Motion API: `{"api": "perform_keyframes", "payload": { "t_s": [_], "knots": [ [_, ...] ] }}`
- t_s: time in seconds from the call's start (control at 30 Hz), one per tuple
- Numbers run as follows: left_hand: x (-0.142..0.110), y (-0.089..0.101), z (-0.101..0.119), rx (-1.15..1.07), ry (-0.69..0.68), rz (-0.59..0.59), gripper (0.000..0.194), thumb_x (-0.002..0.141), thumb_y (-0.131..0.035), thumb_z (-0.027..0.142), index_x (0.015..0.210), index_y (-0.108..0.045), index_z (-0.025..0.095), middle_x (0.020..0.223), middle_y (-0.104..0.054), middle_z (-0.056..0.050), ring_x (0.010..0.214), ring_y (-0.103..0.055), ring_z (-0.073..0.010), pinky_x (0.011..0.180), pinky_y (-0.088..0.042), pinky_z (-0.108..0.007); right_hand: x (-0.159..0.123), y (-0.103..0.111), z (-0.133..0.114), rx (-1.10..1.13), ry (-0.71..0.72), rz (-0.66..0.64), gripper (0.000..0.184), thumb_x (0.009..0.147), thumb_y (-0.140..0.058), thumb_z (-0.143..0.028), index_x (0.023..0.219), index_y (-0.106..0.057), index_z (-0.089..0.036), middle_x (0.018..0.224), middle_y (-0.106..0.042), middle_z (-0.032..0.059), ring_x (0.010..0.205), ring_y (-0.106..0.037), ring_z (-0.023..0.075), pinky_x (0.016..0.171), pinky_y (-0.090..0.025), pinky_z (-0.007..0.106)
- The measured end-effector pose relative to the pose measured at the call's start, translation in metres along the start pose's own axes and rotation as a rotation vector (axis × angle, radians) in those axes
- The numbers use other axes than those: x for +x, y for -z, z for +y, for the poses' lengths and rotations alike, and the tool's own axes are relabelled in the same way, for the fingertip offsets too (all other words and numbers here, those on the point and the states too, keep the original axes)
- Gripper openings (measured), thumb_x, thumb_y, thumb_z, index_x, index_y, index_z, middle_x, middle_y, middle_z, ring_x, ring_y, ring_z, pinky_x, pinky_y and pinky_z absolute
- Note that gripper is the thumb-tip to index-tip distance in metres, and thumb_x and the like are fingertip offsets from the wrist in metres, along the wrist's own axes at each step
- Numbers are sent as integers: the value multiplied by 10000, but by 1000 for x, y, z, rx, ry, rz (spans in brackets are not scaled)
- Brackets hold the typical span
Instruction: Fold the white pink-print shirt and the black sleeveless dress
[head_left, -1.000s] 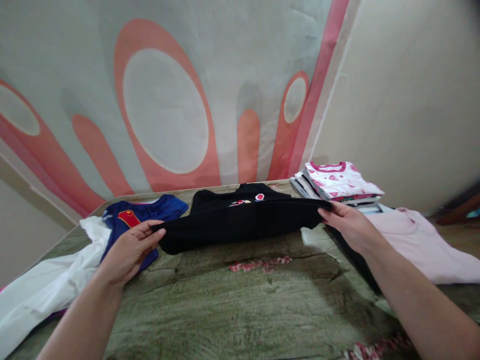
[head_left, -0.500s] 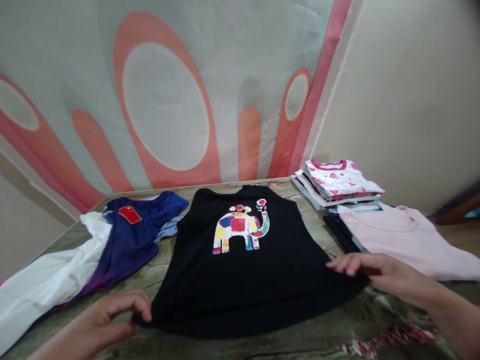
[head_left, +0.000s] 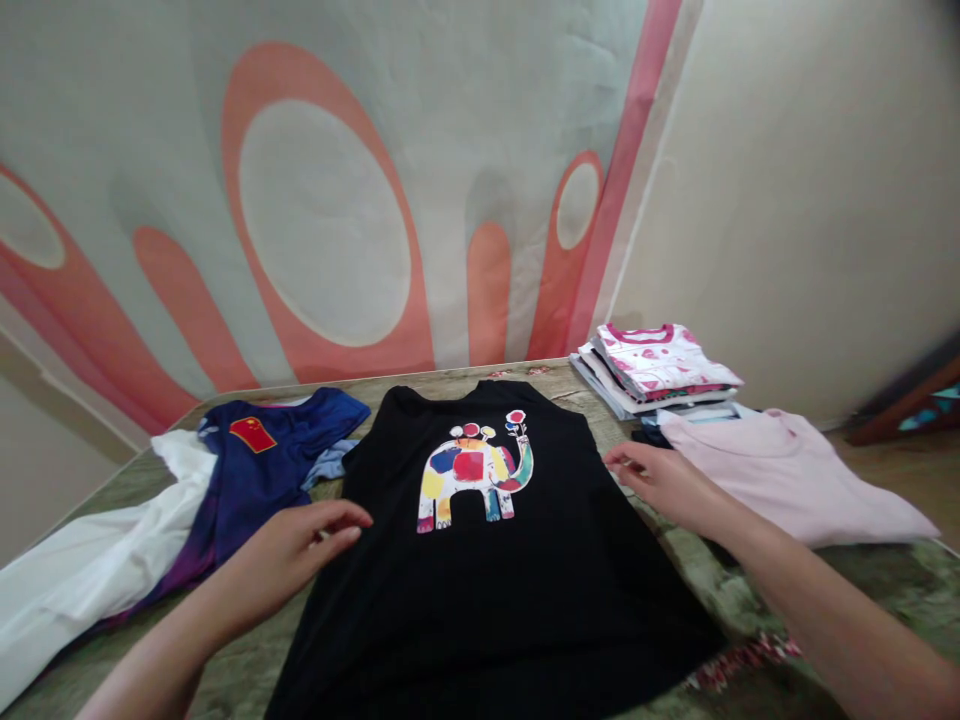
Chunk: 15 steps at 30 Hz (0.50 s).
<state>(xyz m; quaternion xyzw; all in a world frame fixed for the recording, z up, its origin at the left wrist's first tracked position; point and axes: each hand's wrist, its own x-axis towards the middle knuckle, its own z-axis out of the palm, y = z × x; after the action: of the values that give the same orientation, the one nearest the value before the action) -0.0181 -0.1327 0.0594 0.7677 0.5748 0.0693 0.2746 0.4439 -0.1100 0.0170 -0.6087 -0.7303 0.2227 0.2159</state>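
From where I stand, the black sleeveless top (head_left: 480, 610) lies spread on the wood-grain table (head_left: 251, 655), its smooth, soft knit widening toward the hem beneath a patchwork elephant print (head_left: 469, 478). The left hand (head_left: 311, 540) hovers at one side edge, thumb and forefinger slightly apart; the right hand (head_left: 660, 482) is by the other, its fingertips bunched, though I can't tell whether they pinch cloth. Glossy blue shirt (head_left: 251, 485) and crumpled white garment (head_left: 97, 555) sit left; pale pink shirt (head_left: 810, 480) and folded stack (head_left: 664, 370) right. A moment ago both hands held the hem; now they've let go and moved farther up
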Motion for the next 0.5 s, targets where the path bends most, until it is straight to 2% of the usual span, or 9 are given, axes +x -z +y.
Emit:
{"api": "perform_keyframes", "payload": {
  "t_s": [0.07, 0.1, 0.17, 0.23, 0.3, 0.37, 0.43, 0.5],
  "knots": [
    [11, -7, 23, 24, -47, 21, 336, 899, -440, 469, 997, -676, 250, 1004, -689, -31, 916, -625, -211, 820, -451, -263, 5, -8, -25, -80, 80, -6, 209, 883, -451, -314, 931, -631, -219, 911, -671, 39, 807, -614, 190, 738, -439, 298],
    [12, -15, 32, 28, -73, -15, 319, 902, -439, 452, 974, -673, 248, 979, -686, -29, 906, -626, -207, 817, -452, -266, 1, -13, -37, -87, 132, -65, 202, 888, -453, -307, 918, -635, -225, 904, -668, 32, 794, -612, 180, 729, -435, 289],
    [3, -35, 43, 15, -74, -118, 275, 869, -505, 431, 1034, -646, 262, 956, -678, -17, 870, -631, -198, 787, -469, -268, -17, -23, -56, -49, 174, -266, 189, 878, -508, -347, 982, -637, -256, 913, -665, 10, 756, -613, 160, 674, -432, 262],
    [-14, -57, 44, 0, -37, -156, 352, 808, -595, 382, 1146, -590, 284, 1036, -663, -15, 888, -636, -198, 798, -485, -276, -42, -35, -63, -18, 147, -411, 329, 802, -627, -359, 1120, -606, -275, 1001, -660, 13, 811, -630, 173, 686, -446, 255],
    [-32, -74, 38, -6, -3, -136, 473, 758, -638, 312, 1222, -541, 307, 1142, -644, -20, 976, -631, -213, 871, -483, -294, -66, -47, -61, -23, 123, -441, 528, 741, -692, -299, 1248, -547, -279, 1181, -615, 43, 982, -617, 214, 819, -453, 284],
    [-48, -86, 32, -7, 0, -96, 533, 741, -648, 280, 1255, -521, 333, 1236, -619, -17, 1084, -603, -238, 952, -458, -317, -83, -56, -53, -28, 127, -432, 593, 740, -692, -241, 1303, -509, -278, 1270, -574, 57, 1102, -571, 235, 938, -417, 317],
    [-60, -94, 29, -6, -27, -50, 513, 750, -647, 295, 1247, -534, 358, 1267, -612, -6, 1130, -585, -257, 973, -451, -324, -93, -62, -48, -31, 175, -432, 484, 781, -658, -208, 1248, -550, -273, 1204, -607, 46, 1085, -571, 222, 951, -408, 324],
    [-68, -96, 30, -5, -72, -19, 415, 780, -627, 319, 1190, -581, 365, 1205, -646, 1, 1086, -608, -252, 929, -475, -303, -100, -63, -45, -53, 252, -440, 261, 834, -607, -193, 1087, -619, -256, 1052, -639, 28, 985, -588, 201, 881, -431, 313]
  ]
}}
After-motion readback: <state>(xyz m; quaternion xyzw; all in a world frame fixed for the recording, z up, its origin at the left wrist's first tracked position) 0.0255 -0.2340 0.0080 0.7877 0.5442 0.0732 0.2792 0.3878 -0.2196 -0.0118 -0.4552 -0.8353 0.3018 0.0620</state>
